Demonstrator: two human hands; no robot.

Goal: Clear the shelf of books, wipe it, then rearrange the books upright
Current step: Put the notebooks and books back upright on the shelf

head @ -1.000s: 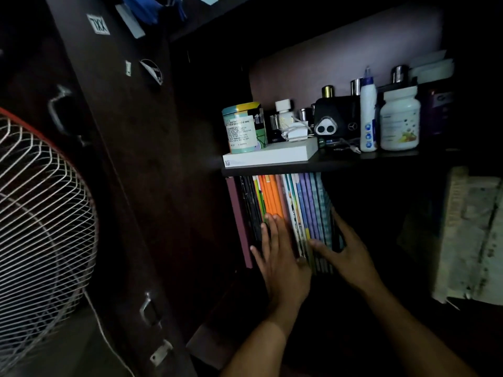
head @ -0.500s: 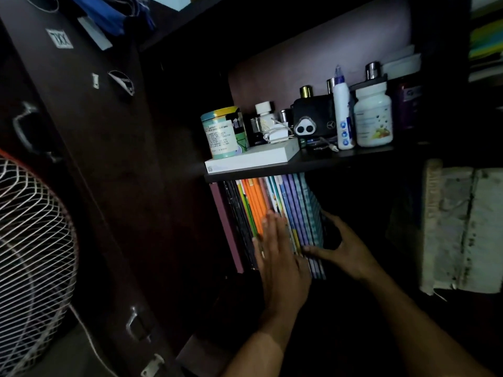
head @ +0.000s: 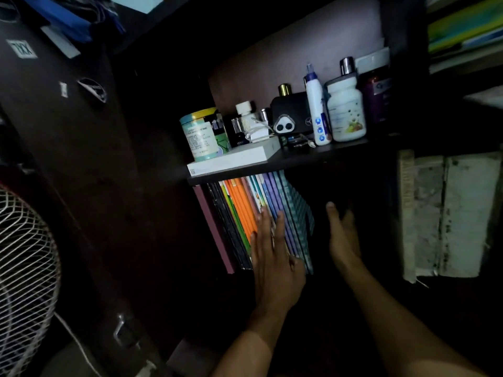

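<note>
1. Books [head: 253, 221] are being kept in an upright row, slightly slanted, in the dark compartment under the upper shelf board [head: 299, 161].
2. The spines are being pressed by the left hand [head: 272, 257], fingers straight and laid flat against the orange, white and purple volumes; nothing is being pinched.
3. The right hand [head: 341, 235] is being held just to the right of the row, fingers extended and relaxed, apart from the last checked book [head: 298, 213]; nothing is being gripped.
4. A white box [head: 234, 160], a teal can [head: 200, 137] and a white bottle [head: 345, 112] are being carried by the board above.
5. A wire fan guard [head: 24, 270] is being shown at the left edge.
</note>
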